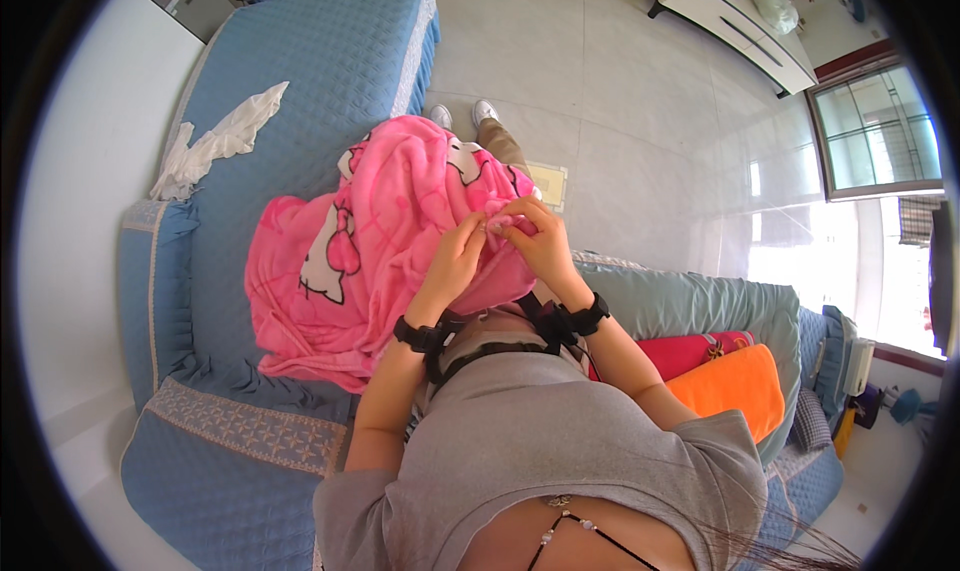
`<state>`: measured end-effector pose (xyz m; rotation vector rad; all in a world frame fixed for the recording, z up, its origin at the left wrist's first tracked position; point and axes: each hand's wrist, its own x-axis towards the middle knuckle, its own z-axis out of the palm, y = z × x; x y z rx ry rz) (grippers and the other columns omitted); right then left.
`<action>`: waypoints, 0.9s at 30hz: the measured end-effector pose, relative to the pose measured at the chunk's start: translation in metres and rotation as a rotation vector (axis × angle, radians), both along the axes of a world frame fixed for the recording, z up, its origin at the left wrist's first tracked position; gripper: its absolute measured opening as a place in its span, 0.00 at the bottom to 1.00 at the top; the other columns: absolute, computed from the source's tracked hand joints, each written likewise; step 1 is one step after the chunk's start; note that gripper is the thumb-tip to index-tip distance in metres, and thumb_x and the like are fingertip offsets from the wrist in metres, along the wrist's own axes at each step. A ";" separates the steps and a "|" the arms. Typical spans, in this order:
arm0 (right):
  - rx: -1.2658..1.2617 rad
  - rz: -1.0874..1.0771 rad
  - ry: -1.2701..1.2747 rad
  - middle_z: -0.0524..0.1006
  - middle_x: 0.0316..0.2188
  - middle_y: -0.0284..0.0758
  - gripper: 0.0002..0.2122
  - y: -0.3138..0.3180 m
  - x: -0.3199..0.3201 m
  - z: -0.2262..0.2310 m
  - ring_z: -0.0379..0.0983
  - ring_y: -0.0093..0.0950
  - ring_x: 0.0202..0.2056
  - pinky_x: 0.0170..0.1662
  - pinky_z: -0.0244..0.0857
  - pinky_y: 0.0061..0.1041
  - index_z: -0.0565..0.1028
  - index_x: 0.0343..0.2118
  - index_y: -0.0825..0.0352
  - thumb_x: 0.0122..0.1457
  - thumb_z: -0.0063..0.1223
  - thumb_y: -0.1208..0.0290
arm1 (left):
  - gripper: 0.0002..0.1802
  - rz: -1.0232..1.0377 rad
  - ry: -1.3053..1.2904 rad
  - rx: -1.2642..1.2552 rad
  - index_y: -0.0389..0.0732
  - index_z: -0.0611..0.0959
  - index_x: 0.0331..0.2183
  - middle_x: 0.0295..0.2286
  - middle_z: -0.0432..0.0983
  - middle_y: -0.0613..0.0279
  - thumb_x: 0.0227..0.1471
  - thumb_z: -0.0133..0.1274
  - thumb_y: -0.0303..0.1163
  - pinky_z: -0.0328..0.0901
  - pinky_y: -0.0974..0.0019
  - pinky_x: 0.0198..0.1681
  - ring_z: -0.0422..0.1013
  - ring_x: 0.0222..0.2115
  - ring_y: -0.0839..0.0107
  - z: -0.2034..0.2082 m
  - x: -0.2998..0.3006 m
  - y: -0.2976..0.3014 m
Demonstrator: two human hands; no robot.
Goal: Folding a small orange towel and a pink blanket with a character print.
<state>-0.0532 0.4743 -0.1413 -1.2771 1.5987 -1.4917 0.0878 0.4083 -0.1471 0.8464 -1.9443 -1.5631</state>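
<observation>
A pink fleece blanket (400,196) with white cartoon cat figures lies bunched over my lap and across the sofa on my left. My left hand (460,255) pinches a fold of its edge between thumb and fingers. Close beside it, my right hand (541,239) is also closed on the blanket, its thumb and forefinger pressing the gathered fabric. Both hands meet at the blanket's right side, in front of my waist. Black bands circle both wrists. The exact edge between the fingertips is partly hidden.
The blue quilted sofa (300,46) stretches ahead with a crumpled white cloth (225,136) on it. To my right are an orange folded cloth (735,391), a red item (680,354) and a green cover (690,306). A white cabinet (735,26) stands across the tiled floor (620,121).
</observation>
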 end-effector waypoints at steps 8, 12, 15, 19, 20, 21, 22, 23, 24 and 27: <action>0.097 0.116 -0.107 0.72 0.33 0.32 0.13 -0.004 -0.007 -0.005 0.67 0.23 0.39 0.44 0.60 0.21 0.71 0.37 0.68 0.45 0.55 0.80 | 0.12 0.024 0.170 0.350 0.33 0.73 0.38 0.29 0.70 0.70 0.52 0.47 0.29 0.59 0.80 0.31 0.64 0.30 0.83 -0.022 0.007 -0.008; 0.109 0.234 -0.134 0.70 0.39 0.35 0.21 -0.002 -0.012 -0.003 0.65 0.24 0.44 0.48 0.57 0.22 0.66 0.45 0.67 0.45 0.57 0.77 | 0.13 0.146 0.151 0.264 0.32 0.73 0.38 0.26 0.69 0.68 0.51 0.49 0.29 0.58 0.78 0.27 0.63 0.25 0.83 -0.029 0.015 -0.014; 0.174 0.141 0.104 0.70 0.41 0.36 0.25 0.005 -0.015 -0.009 0.65 0.24 0.44 0.47 0.58 0.22 0.65 0.47 0.67 0.44 0.59 0.76 | 0.08 0.209 0.067 0.183 0.34 0.71 0.35 0.25 0.66 0.69 0.51 0.47 0.26 0.55 0.77 0.25 0.59 0.24 0.83 -0.034 0.022 -0.021; 0.435 0.210 0.030 0.70 0.42 0.36 0.28 0.012 -0.032 -0.020 0.68 0.24 0.40 0.43 0.62 0.22 0.65 0.49 0.67 0.41 0.60 0.78 | 0.11 0.427 0.183 0.041 0.37 0.68 0.37 0.29 0.64 0.69 0.47 0.44 0.22 0.56 0.76 0.30 0.60 0.28 0.80 -0.043 0.030 -0.032; 0.437 0.209 0.031 0.70 0.42 0.36 0.28 0.014 -0.035 -0.021 0.68 0.24 0.40 0.43 0.62 0.22 0.65 0.49 0.67 0.41 0.60 0.78 | 0.12 0.451 0.261 0.165 0.38 0.68 0.37 0.29 0.64 0.68 0.47 0.44 0.22 0.56 0.76 0.32 0.61 0.29 0.79 -0.035 0.031 -0.035; 0.388 0.263 -0.147 0.71 0.41 0.35 0.26 0.017 -0.037 -0.021 0.68 0.23 0.39 0.41 0.63 0.21 0.66 0.48 0.68 0.41 0.59 0.79 | 0.12 0.474 0.338 0.290 0.38 0.68 0.37 0.29 0.65 0.68 0.46 0.44 0.21 0.57 0.77 0.35 0.62 0.30 0.78 -0.028 0.031 -0.037; 0.337 0.316 -0.324 0.71 0.41 0.34 0.24 0.019 -0.038 -0.022 0.69 0.22 0.37 0.40 0.64 0.21 0.67 0.47 0.69 0.42 0.57 0.81 | 0.13 0.468 0.381 0.371 0.37 0.67 0.38 0.31 0.66 0.67 0.47 0.46 0.23 0.57 0.77 0.38 0.63 0.32 0.78 -0.023 0.029 -0.039; 0.339 0.321 -0.322 0.71 0.41 0.34 0.24 0.018 -0.035 -0.017 0.69 0.22 0.37 0.40 0.64 0.21 0.67 0.47 0.69 0.42 0.57 0.81 | 0.13 0.473 0.382 0.370 0.37 0.67 0.38 0.31 0.66 0.67 0.47 0.46 0.23 0.57 0.77 0.38 0.63 0.32 0.78 -0.024 0.028 -0.040; 0.324 0.317 -0.510 0.71 0.40 0.33 0.22 0.018 -0.031 -0.008 0.69 0.21 0.38 0.40 0.64 0.20 0.68 0.46 0.70 0.44 0.55 0.82 | 0.13 0.435 0.453 0.410 0.36 0.68 0.39 0.33 0.67 0.65 0.49 0.46 0.24 0.58 0.76 0.38 0.64 0.33 0.78 -0.025 0.028 -0.041; 0.326 0.357 -0.793 0.71 0.40 0.32 0.19 0.017 -0.028 -0.002 0.68 0.19 0.38 0.39 0.64 0.19 0.68 0.46 0.71 0.48 0.51 0.84 | 0.12 0.384 0.552 0.497 0.35 0.71 0.39 0.34 0.69 0.63 0.51 0.47 0.27 0.60 0.76 0.37 0.65 0.34 0.78 -0.024 0.024 -0.043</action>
